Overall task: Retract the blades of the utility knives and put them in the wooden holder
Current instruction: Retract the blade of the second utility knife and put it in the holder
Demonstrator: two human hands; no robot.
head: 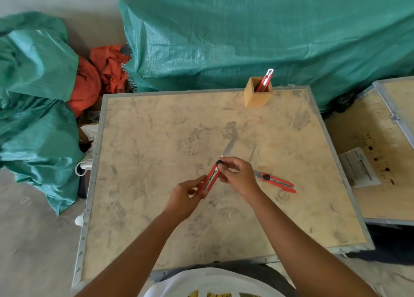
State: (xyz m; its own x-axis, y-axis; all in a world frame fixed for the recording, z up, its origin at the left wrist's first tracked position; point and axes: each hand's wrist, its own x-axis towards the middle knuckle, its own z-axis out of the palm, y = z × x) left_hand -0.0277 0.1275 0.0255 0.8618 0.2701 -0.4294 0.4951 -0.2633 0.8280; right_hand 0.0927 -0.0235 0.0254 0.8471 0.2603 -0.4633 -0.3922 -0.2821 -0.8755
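Note:
I hold a red utility knife [211, 176] over the middle of the table. My left hand [187, 196] grips its rear end. My right hand [239, 177] pinches the front end, with the thumb on the black slider knob. A short bit of blade tip shows beyond the knob. A second red utility knife [276, 182] lies flat on the table just right of my right hand, its blade end partly hidden behind that hand. The wooden holder [257, 95] stands at the table's far edge with one red knife [266, 79] upright inside it.
The work surface is a dusty plywood table [156, 162] with a metal rim. A second plywood board [380, 153] with a paper label lies to the right. Green tarpaulin [246, 34] covers bulky things behind and to the left, with orange cloth [98, 77] between.

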